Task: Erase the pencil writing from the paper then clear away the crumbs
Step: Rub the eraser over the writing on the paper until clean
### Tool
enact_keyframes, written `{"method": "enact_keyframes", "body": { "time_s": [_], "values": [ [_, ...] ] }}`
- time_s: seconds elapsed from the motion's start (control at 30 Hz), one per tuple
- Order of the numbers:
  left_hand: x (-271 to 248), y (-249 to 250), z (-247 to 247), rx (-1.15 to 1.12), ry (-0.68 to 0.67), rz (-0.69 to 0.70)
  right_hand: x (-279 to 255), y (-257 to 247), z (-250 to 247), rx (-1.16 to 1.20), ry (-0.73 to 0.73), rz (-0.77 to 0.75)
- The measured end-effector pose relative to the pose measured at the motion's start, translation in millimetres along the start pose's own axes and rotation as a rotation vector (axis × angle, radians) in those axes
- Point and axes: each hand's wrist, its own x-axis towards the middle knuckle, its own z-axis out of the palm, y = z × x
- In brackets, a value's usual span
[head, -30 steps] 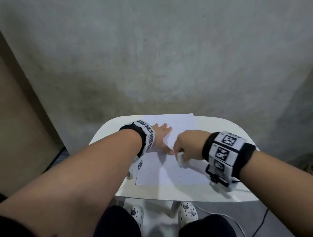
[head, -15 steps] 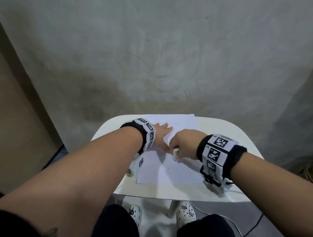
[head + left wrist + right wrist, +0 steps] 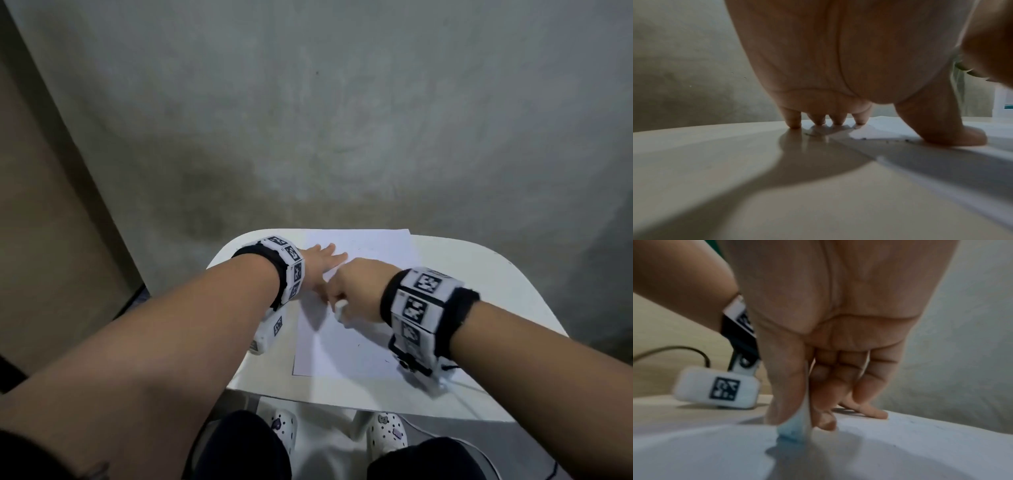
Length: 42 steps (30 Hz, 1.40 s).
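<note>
A white sheet of paper (image 3: 352,349) lies on a small white table (image 3: 507,294). My left hand (image 3: 318,265) lies flat with spread fingers, holding down the sheet's upper left part; its fingertips (image 3: 794,125) and thumb touch the surface. My right hand (image 3: 356,287) pinches a white eraser (image 3: 339,308) between thumb and fingers, its lower end (image 3: 795,433) pressed on the paper (image 3: 900,451) close to the left thumb. Small dark crumbs (image 3: 888,141) lie beside the left thumb, and a few specks (image 3: 387,360) dot the lower part of the sheet.
The table's front edge (image 3: 342,401) is near my knees and white shoes (image 3: 387,433). A grey wall (image 3: 342,120) rises right behind the table. The left wrist's white camera box (image 3: 717,389) and its cable rest on the table to the left of the paper.
My right hand with the eraser has slid up and to the left across the paper, closer to the left thumb. The left hand has stayed flat in place.
</note>
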Motion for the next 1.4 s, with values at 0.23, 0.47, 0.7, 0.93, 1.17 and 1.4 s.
{"method": "enact_keyframes", "body": {
  "time_s": [0.23,0.47,0.7,0.93,1.17,1.4],
  "values": [
    [7,-5,5,0.019,-0.021,-0.018,-12,-3,-9,-0.003,-0.223,-0.046],
    [8,-4,2,0.011,-0.022,-0.004,-11,-14,3,-0.079,-0.071,-0.051],
    [7,-1,-2,0.058,-0.063,-0.009,0,-21,-11,0.019,-0.166,-0.020],
    [11,-6,4,0.021,-0.040,-0.014,-12,-28,-1,-0.058,-0.130,-0.095],
    [10,-1,-3,0.056,-0.081,-0.008,-1,-30,-13,-0.022,-0.117,-0.010],
    [3,-9,8,0.000,0.008,-0.004,-18,-7,0,0.117,-0.237,-0.032]
  ]
}}
